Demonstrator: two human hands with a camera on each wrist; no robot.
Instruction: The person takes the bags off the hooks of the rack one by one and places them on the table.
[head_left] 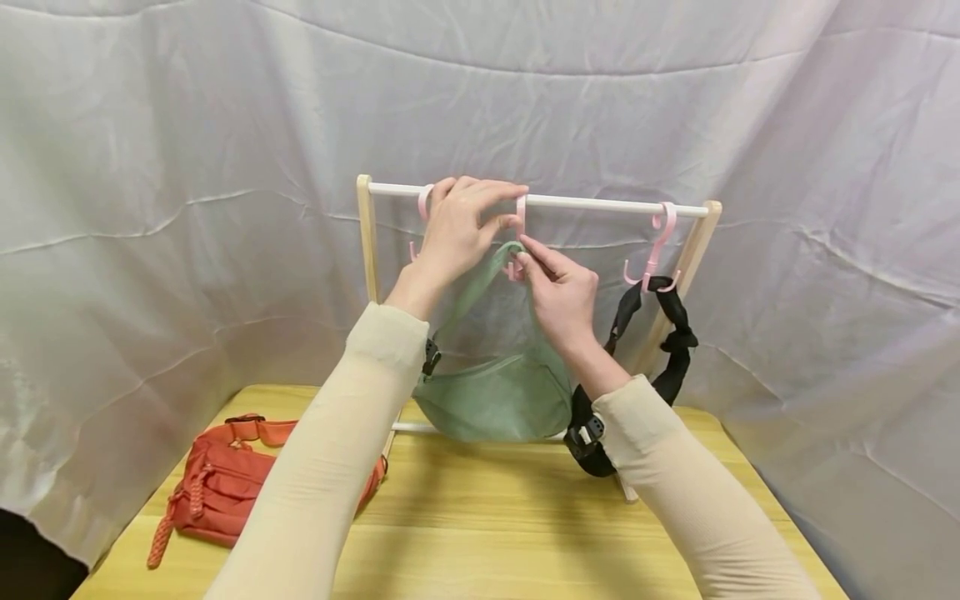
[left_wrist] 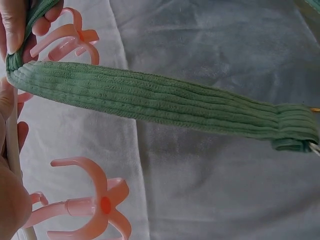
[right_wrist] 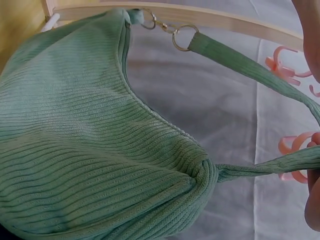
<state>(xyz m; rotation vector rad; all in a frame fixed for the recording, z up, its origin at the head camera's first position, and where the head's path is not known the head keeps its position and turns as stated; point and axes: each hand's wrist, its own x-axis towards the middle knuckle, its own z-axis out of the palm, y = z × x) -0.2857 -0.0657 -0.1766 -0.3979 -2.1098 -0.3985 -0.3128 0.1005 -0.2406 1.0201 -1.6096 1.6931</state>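
A green corduroy shoulder bag [head_left: 495, 404] hangs below my hands at the middle of the rack. With thumb and fingers, my right hand [head_left: 562, 300] pinches the top of its strap [left_wrist: 150, 95], right beside the middle pink hook [head_left: 521, 218]. My left hand [head_left: 459, 227] is at the rail and holds the upper part of that hook between thumb and index finger. Gold rings [right_wrist: 185, 37] join the strap to one end of the bag in the right wrist view. Fingers partly hide where strap and hook prongs meet.
The wood-and-white rack [head_left: 615, 203] stands on a wooden table [head_left: 450, 533]. A black strapped bag [head_left: 678, 367] hangs from the right pink hook [head_left: 660, 242]. Another pink hook [head_left: 424, 202] is at the left. A red bag [head_left: 225, 492] lies at table left. Grey cloth [head_left: 225, 125] surrounds everything.
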